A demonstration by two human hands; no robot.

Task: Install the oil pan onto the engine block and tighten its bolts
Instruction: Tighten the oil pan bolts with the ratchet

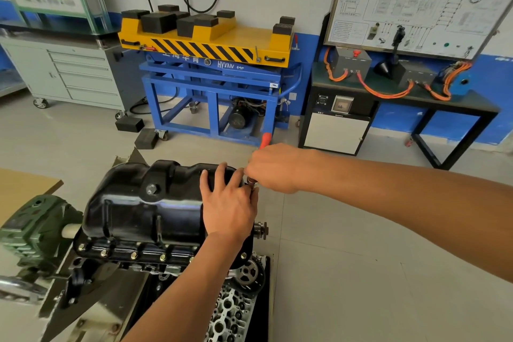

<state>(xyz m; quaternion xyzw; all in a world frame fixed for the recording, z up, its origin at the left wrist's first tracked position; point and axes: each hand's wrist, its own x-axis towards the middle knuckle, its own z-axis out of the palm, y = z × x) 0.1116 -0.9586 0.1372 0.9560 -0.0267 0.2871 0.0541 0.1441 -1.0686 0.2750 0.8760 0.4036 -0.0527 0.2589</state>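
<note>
— While the right hand (273,168) works that far right corner, what is entered under risk, largest item first?

— Item 1, engine block (144,264): inverted on its stand, green gearbox (36,230) at the left end. No hazard noted.
Item 2, oil pan (138,216): black, seated open side down on the block. Risk, as judged: one corner drawn down hard ahead of the others bows the flange, and the joint leaks.
Item 3, left hand (229,205): fingers spread and lying over the pan's right end, thumb side touching the socket (252,181); whether it pinches the socket cannot be told. Risk: skin nipped if the socket jumps off the bolt.
Item 4, right hand: fist wrapped round the red-handled driver (266,139), red end showing above the knuckles.
Item 5, driver: leans instead of standing plumb. Risk: off the bolt's line it slips, rounds the head or crosses the thread.
Item 6, flange bolts (133,255): a row seated along the near edge; tightness cannot be told.

— And the pan's bearing?

— Long axis left to right across the view, gearbox end to crank snout (261,230). Sump floor faces up; drain plug (152,189) faces near-left.
</note>
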